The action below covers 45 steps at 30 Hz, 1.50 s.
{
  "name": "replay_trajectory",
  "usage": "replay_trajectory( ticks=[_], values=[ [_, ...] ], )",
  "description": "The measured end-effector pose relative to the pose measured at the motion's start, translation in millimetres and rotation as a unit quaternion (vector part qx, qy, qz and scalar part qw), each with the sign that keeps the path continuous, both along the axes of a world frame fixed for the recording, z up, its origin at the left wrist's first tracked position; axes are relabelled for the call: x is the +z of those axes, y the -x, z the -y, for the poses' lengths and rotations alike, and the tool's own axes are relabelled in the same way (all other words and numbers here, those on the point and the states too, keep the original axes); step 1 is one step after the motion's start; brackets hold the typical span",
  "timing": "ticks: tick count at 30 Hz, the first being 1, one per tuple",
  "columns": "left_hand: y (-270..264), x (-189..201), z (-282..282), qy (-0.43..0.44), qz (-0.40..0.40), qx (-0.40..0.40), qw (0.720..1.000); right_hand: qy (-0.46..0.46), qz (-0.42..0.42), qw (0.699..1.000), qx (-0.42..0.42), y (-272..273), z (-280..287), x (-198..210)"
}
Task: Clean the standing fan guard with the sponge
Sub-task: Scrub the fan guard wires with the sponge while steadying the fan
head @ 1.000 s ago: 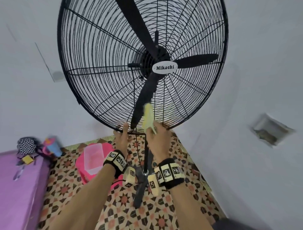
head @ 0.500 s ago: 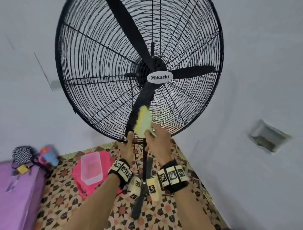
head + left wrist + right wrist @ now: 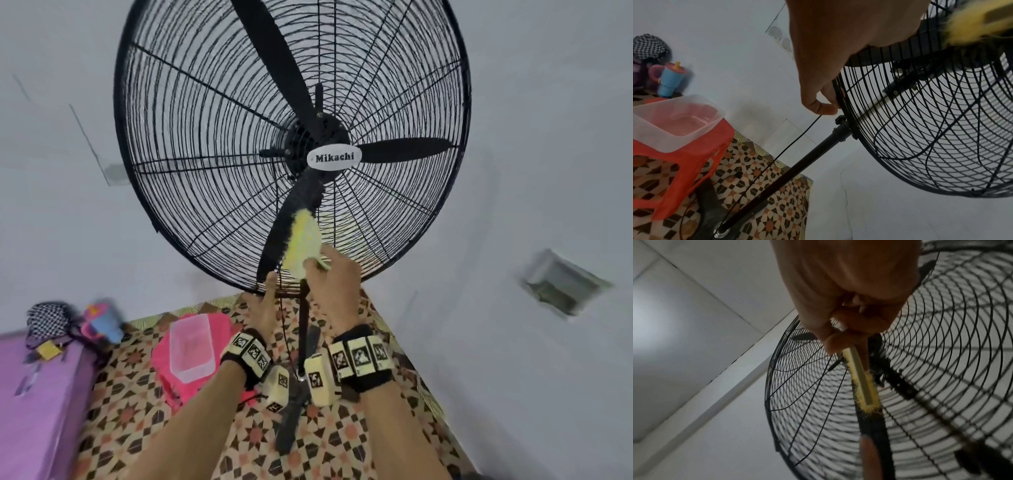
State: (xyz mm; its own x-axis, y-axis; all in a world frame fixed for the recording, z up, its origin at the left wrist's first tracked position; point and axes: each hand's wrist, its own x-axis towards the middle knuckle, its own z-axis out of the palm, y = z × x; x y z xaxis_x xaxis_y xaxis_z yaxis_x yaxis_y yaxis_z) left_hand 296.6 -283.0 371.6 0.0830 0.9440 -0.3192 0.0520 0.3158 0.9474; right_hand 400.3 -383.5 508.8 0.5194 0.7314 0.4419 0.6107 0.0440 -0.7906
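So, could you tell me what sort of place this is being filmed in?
Probably a room in a home: patterned floor covering, plain pale walls, a red plastic stool bearing a clear tub, and a child's cup.

Both forearms reach up, left hand (image 3: 263,305) fingers curled, right hand (image 3: 334,284) pinching.

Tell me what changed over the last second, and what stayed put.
The right hand, gripping the yellow sponge, slid it up the lower fan guard toward the hub; the sponge went from edge-on to lying flat on the wires. The left hand kept holding the guard's bottom rim. The blades, the pink stool and the clear tub did not move.
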Motion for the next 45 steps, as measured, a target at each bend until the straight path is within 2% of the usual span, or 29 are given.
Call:
replay_trajectory(
  ticks=[3, 5, 8, 11, 12, 15, 17, 19, 22, 25, 28, 31, 33, 35, 37, 42, 45],
  values=[
    [4, -9, -4, 0.016, 0.013, -0.016, 1.0, 0.0, -0.028, 0.995, -0.1, -16, 0, -1],
    [5, -10, -6, 0.022, 0.017, -0.015, 1.0, 0.027, 0.0, 0.991, -0.129, -16, -5, -4],
    [2, 0, -4, -0.002, 0.022, -0.005, 1.0, 0.062, 0.033, 0.996, -0.063, 0, -14, -4],
    [2, -1, -6, -0.021, 0.019, -0.006, 1.0, 0.009, -0.06, 0.997, 0.046, 6, -8, 7],
    [2, -2, -5, -0.017, 0.018, -0.01, 1.0, -0.01, -0.084, 0.995, 0.054, 4, -4, 11],
    [4, -2, -3, -0.015, 0.017, -0.011, 1.0, -0.021, -0.092, 0.995, -0.034, -11, 1, 19],
    [6, -2, -2, -0.02, 0.018, -0.019, 0.999, 0.008, -0.044, 0.994, -0.1, -21, -4, 21],
    [6, -1, -2, -0.021, 0.02, -0.016, 0.999, 0.057, 0.019, 0.991, -0.12, -21, -13, 22],
    [3, -3, -7, -0.008, 0.028, -0.007, 1.0, 0.078, 0.071, 0.993, -0.047, -8, -21, 26],
    [4, -6, -7, 0.005, 0.027, -0.018, 0.999, 0.064, 0.016, 0.998, 0.009, -14, -11, 37],
    [7, -6, -6, 0.013, 0.032, -0.018, 0.999, 0.055, -0.03, 0.997, -0.036, -31, -4, 40],
    [7, -6, -8, 0.015, 0.029, -0.016, 0.999, 0.051, 0.017, 0.996, -0.07, -23, -12, 41],
    [7, -7, -10, 0.025, 0.025, -0.005, 0.999, 0.054, 0.048, 0.997, -0.039, -12, -18, 43],
    [7, -6, -11, 0.028, 0.022, -0.005, 0.999, 0.042, 0.022, 0.999, 0.017, -10, -17, 49],
    [8, -5, -10, 0.025, 0.018, -0.013, 0.999, 0.03, 0.0, 0.999, 0.029, -18, -11, 51],
    [8, -7, -7, 0.01, 0.023, -0.014, 1.0, 0.035, 0.029, 0.995, -0.089, -24, -10, 46],
    [7, -4, -8, 0.008, 0.021, -0.009, 1.0, 0.038, 0.048, 0.998, -0.021, -14, -17, 42]
  ],
)
